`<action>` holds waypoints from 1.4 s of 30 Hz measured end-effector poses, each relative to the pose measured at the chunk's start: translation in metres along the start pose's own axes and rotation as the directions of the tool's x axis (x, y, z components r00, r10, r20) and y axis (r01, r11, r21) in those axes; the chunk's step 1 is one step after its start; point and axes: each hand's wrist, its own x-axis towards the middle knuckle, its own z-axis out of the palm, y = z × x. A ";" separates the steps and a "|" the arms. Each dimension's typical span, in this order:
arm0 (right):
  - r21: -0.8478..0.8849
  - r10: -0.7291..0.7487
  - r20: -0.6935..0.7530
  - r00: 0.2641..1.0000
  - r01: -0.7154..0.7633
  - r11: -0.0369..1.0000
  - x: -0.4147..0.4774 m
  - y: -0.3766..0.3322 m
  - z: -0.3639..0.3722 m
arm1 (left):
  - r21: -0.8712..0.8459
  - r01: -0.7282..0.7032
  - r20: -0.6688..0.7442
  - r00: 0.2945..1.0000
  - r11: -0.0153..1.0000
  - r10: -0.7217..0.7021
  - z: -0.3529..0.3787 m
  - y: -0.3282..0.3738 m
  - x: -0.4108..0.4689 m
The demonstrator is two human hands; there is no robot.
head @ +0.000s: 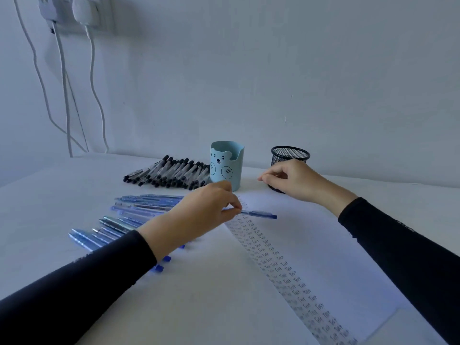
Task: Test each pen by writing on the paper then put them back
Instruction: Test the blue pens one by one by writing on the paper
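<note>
Far left, up on the wall: a white power strip [47, 8] with a white plug adapter [84, 9], cables [93, 70] trailing down to the white table [62, 185].

On the table's left side, a spread of blue pens [139, 207] lying side by side, blue caps pointing toward the near edge; print on the barrels too small to read. Behind them, against the wall, a heap of black-capped pens [169, 175] with clear barrels, labels unreadable.

Left hand [199, 212], black sleeve, hovering over the blue spread, thumb and fingers pinched onto one end of a blue pen [258, 214]. Pen held nearly level just above the paper [311, 245], capped end pointing right.

Just behind the hand, a light blue bear-faced pen cup [227, 165], upright, touching the black-capped heap's right end.

On the paper, columns of handwritten "Test" [281, 267], repeated line after line, running from under the pen down to the near edge; upper lines blurred.

Right hand [291, 180] next, black sleeve, fingers curled together, thumb against the fingertips; whether anything sits between them, cannot tell. Directly behind it, partly hidden, a black wire-mesh pen holder [290, 155], upright near the wall.
</note>
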 end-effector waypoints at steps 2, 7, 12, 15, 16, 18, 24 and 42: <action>0.021 0.058 0.119 0.991 -0.061 0.998 -0.009 -0.006 -0.002 | -0.037 -0.013 -0.033 0.999 0.999 0.012 0.003 -0.004 0.001; -0.375 0.052 0.277 0.959 0.058 0.925 -0.031 -0.006 0.004 | -0.045 -0.023 -0.151 0.988 0.999 0.016 -0.012 -0.030 0.000; -0.089 0.029 0.168 0.985 -0.014 0.996 -0.027 0.004 -0.002 | -0.032 0.061 -0.194 0.979 0.998 -0.066 -0.021 -0.052 -0.004; 0.578 0.108 0.145 0.984 -0.173 0.798 -0.024 0.001 -0.019 | -0.036 0.031 -0.204 0.978 0.999 -0.037 -0.016 -0.055 -0.005; 0.734 0.108 0.160 0.981 -0.192 0.651 -0.023 -0.001 -0.022 | -0.059 0.015 -0.172 0.985 0.998 -0.025 -0.013 -0.054 -0.006; 0.864 0.086 0.170 0.982 -0.190 0.466 -0.023 -0.005 -0.025 | -0.132 0.005 -0.053 0.999 0.991 -0.012 -0.008 -0.048 -0.007; 0.920 0.233 0.195 0.953 -0.260 0.292 -0.016 -0.023 -0.020 | -0.076 0.056 0.206 0.978 0.996 -0.040 -0.004 -0.024 -0.011; 0.722 0.241 0.283 0.928 -0.371 0.584 -0.004 -0.009 0.009 | -0.065 0.150 0.351 0.929 0.987 -0.118 -0.011 -0.014 -0.013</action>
